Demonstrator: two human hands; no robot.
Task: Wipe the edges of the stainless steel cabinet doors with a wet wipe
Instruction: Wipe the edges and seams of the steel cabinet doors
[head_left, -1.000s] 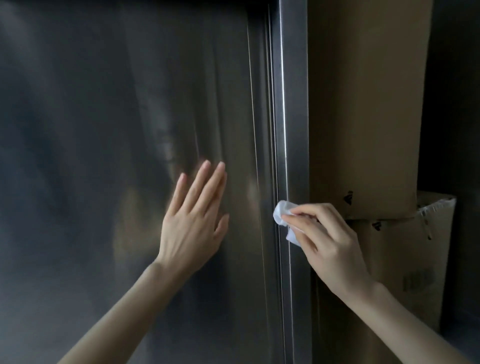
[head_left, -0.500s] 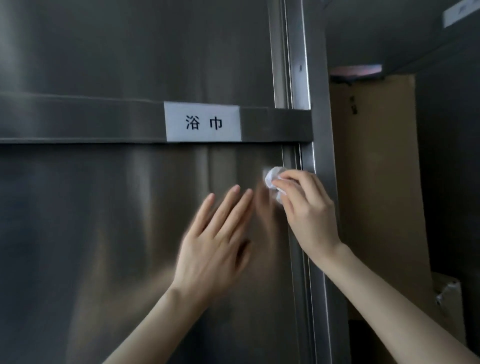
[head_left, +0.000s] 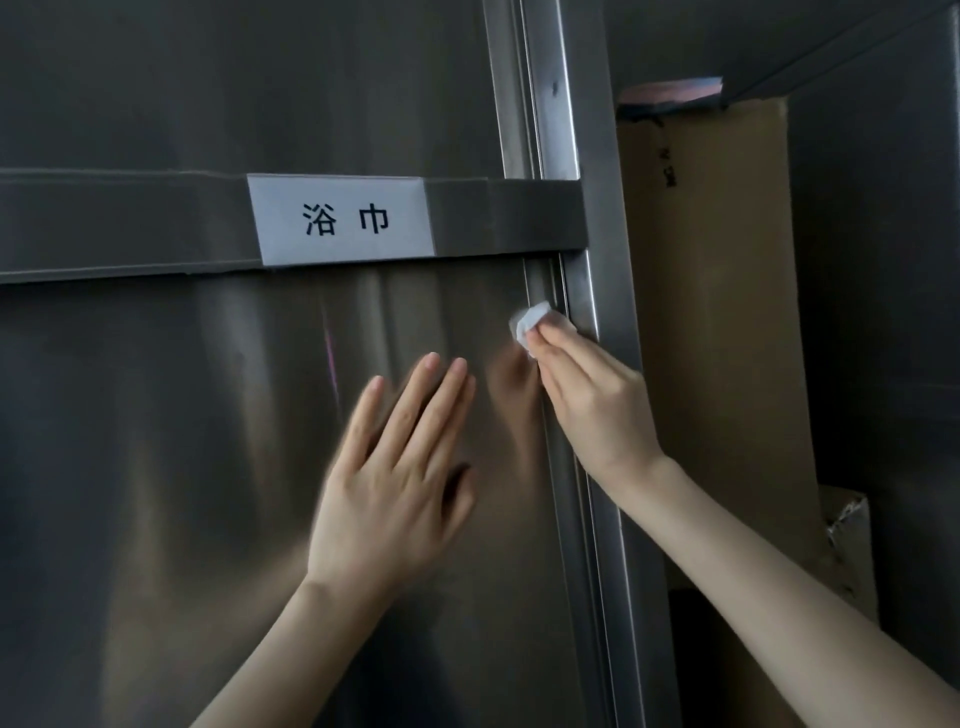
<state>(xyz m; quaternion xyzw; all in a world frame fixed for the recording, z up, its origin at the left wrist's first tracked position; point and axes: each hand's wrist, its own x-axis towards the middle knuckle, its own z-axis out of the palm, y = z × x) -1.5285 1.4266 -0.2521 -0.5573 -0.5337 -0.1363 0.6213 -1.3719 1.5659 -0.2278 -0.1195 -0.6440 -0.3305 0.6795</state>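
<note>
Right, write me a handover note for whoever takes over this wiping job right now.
Left hand: open, flat against the lower door, blurred.
Right hand: pinches the wet wipe against the door's right edge, just below the crossbar with the label.
Done: cannot tell; the steel shows no wiped trace.
Left: carry on along this edge, then the other door edges.

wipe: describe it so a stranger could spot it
Find the steel door under the crossbar with the white label. Follow its right edge below the bar to the right hand. The wipe is the crumpled white wad at its fingertips.
</note>
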